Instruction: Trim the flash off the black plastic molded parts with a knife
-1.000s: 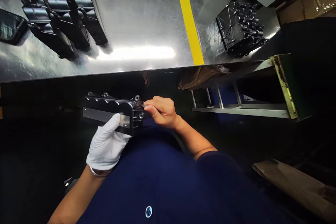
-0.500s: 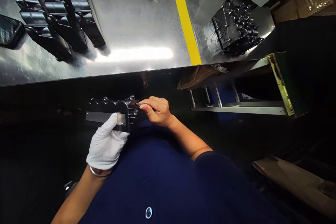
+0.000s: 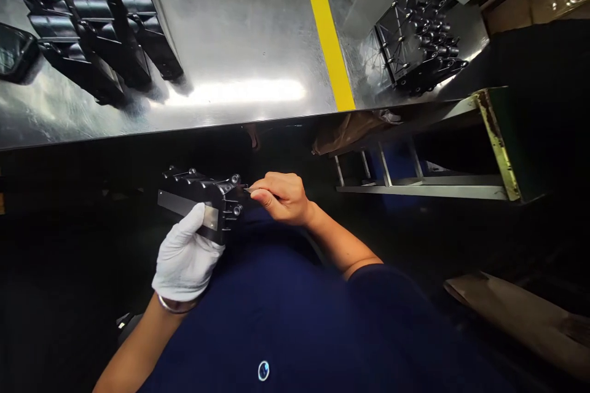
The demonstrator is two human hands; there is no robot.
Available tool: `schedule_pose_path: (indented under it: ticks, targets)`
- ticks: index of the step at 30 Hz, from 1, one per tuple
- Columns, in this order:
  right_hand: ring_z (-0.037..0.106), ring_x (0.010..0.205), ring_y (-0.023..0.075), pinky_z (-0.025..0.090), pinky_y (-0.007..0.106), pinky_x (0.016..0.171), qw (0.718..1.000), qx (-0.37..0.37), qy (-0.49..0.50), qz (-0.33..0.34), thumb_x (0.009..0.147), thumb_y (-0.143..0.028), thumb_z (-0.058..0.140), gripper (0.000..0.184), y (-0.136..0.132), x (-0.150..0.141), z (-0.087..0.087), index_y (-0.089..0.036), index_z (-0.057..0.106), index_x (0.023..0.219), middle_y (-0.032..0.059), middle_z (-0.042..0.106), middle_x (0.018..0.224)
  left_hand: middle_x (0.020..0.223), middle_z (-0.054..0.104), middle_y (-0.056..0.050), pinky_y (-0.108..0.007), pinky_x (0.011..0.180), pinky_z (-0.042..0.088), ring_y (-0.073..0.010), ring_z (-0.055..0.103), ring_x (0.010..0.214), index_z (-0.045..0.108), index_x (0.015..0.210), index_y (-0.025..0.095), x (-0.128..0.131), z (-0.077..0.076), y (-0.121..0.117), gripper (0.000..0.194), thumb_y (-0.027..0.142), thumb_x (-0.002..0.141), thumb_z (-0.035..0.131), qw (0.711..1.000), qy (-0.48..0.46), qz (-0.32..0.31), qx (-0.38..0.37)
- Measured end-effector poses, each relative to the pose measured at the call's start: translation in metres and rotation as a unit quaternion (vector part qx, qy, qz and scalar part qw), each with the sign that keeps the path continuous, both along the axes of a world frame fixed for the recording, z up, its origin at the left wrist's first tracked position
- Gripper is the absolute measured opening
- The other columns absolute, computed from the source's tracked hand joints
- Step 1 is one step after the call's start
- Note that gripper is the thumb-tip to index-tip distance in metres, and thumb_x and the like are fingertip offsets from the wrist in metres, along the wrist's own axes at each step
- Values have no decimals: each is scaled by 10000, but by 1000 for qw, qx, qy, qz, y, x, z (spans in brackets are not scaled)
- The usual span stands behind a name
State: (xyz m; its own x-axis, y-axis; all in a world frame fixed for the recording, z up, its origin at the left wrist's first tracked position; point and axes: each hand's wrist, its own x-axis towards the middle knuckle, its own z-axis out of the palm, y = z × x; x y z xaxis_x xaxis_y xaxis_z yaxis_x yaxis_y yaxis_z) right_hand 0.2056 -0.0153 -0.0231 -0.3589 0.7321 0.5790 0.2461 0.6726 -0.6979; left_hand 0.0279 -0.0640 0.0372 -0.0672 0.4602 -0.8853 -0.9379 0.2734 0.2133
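My left hand, in a white glove, grips a black moulded housing in front of my body, below the bench edge. Its thumb presses on a flat grey strip along the housing's near side. My bare right hand is closed in a pinch just right of the housing. Between thumb and forefinger it holds a small, thin blade-like tool, mostly hidden by the fingers. The tool's tip points at the housing's right end; whether it touches cannot be seen.
On the metal bench stand rows of black housings at left and a stack of similar parts at right, beyond a yellow stripe. A metal frame stands below the bench, and brown paper lies lower right.
The housing has tilted, its right end turning slightly downward and toward me. My right hand has shifted a little to the right, away from the housing, still pinching the small tool.
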Motion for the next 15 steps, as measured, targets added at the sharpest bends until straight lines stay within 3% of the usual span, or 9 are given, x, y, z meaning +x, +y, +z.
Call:
schedule_pose_path:
  ticks: [4,8,15]
  targets:
    - [581,548,86,488,204,552,1000,14,2,4,1024,-329,508,333,0,-3,1,-147,695,818,24,682,644,819,800,-57,-249,679,639,-143,766,677,728,983,148,3,1,-2,478,40,994,262,1000,7,-16,9]
    - [587,567,93,492,216,567,1000,21,-11,-18,1033,-323,484,340,0,-2,-4,-152,705,840,32,703,678,762,794,-24,-199,629,628,-118,750,615,722,1052,169,7,3,-1,503,3,985,253,1000,18,-9,23]
    - [585,591,108,498,239,603,997,-45,-6,-62,1025,-389,486,387,4,-9,-28,-150,731,845,51,707,710,654,753,12,-178,546,618,-114,724,558,706,763,162,4,-2,-5,412,-18,930,376,998,33,-50,32]
